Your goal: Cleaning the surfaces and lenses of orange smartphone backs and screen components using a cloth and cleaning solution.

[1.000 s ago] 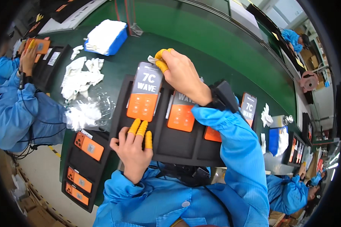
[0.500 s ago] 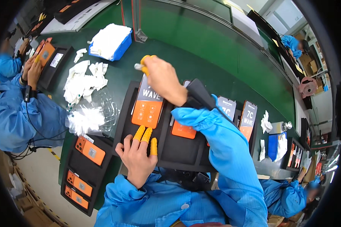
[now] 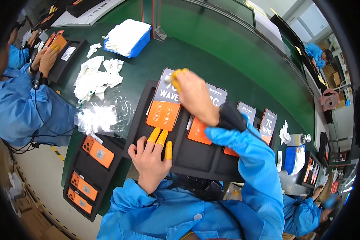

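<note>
Black tray (image 3: 193, 155), green worktable (image 3: 164, 54), apparently cartons (image 3: 38, 224) lower-left

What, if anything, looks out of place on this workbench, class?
The white cloths lie crumpled in a loose heap on the green bench, odd near the blue box, where others are stacked. The phone nearest the left hand shows no visible damage, though the right hand hides part.

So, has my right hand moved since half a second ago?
Yes. Against the black tray, your right hand has moved rightward and closer to you, over the phone.
</note>
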`<state>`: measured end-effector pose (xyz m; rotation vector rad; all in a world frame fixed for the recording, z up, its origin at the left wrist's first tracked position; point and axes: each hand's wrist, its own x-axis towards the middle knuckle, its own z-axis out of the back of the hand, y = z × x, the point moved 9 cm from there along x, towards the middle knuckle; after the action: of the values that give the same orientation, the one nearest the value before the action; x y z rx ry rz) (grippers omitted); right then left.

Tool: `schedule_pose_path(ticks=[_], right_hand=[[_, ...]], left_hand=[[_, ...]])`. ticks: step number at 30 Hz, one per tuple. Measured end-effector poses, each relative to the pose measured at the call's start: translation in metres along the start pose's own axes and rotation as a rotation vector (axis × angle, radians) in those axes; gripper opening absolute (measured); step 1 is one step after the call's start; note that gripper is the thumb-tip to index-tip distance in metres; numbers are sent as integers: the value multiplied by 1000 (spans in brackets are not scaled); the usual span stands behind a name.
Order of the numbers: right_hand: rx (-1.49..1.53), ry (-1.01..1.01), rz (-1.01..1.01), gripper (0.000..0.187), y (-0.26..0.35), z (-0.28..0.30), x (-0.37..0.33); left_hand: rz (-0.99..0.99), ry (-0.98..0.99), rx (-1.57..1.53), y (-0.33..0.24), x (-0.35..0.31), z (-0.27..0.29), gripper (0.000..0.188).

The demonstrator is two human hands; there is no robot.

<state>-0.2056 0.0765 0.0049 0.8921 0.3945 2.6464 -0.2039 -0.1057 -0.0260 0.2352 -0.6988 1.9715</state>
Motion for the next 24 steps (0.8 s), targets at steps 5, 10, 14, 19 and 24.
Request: schedule_pose_path(ticks=[5, 10, 14, 19, 24], right_hand=[[169, 278, 153, 21, 73, -24, -61], [-41, -75, 53, 16, 12, -12, 7], [-25, -75, -3, 20, 7, -14, 20], [250, 170, 292, 18, 82, -33, -47], [314, 307, 338, 17, 78, -20, -82]], left_hand=[[-39, -25, -18, -3, -2, 1, 17], [-27, -40, 16, -3, -2, 4, 18], [-63, -51, 2, -6, 2, 1, 16], [-144, -110, -50, -3, -7, 4, 16], [-356, -125, -366, -14, -20, 24, 17]])
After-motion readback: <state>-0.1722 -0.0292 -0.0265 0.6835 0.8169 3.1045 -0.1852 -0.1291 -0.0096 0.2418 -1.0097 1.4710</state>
